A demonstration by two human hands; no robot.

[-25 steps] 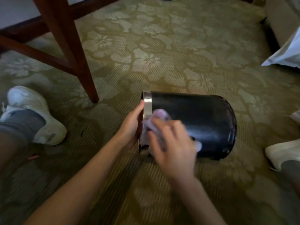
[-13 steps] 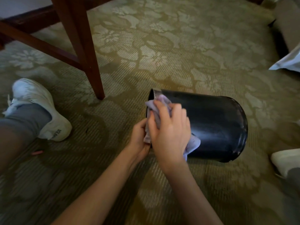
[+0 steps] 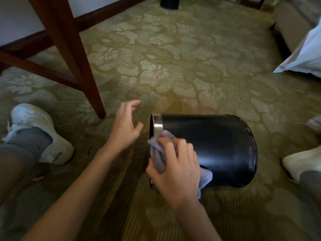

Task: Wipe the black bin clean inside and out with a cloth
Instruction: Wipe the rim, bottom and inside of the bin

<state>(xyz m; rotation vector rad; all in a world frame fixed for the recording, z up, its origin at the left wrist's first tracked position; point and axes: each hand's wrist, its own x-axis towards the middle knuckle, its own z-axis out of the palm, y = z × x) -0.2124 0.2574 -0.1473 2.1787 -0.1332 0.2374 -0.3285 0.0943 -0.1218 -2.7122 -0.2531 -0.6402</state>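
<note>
The black bin (image 3: pixel 217 143) lies on its side on the patterned carpet, its silver-rimmed mouth facing left and its base to the right. My right hand (image 3: pixel 177 167) presses a pale lilac cloth (image 3: pixel 159 153) against the bin's near side by the rim, fingers curled over the cloth. A corner of the cloth hangs out below my palm. My left hand (image 3: pixel 126 126) hovers just left of the rim, fingers spread and relaxed, touching nothing. The bin's inside is hidden from this angle.
A dark wooden table leg (image 3: pixel 78 66) with a crossbar stands at the back left. White sneakers lie at the left (image 3: pixel 43 136) and right (image 3: pixel 304 162). A white pillow (image 3: pixel 304 54) lies at the right edge. A dark object (image 3: pixel 169 3) stands far back.
My left hand has let go of the bin's rim and lifted away to the left, fingers spread. My right hand slid the cloth down from the top of the rim onto the near side.
</note>
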